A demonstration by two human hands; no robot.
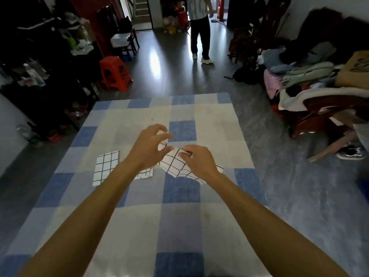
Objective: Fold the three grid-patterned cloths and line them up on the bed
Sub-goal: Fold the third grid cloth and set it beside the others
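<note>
Grid cloth [175,165] | over bed [179,226] | right hand [199,162] fingers pinch it | left hand [148,146] fingers curled, grasp unclear

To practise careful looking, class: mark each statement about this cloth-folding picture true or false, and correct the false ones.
1. A folded cloth lies flat on the bed, left of the left hand. True.
2. The right hand pinches a grid cloth. True.
3. The bed has a plain red sheet. False: it is checked blue and pale.
4. All the cloths are neatly folded. False: the pinched one is rumpled and partly lifted.
5. A red stool stands on the bed. False: it stands on the floor beyond it.
</note>
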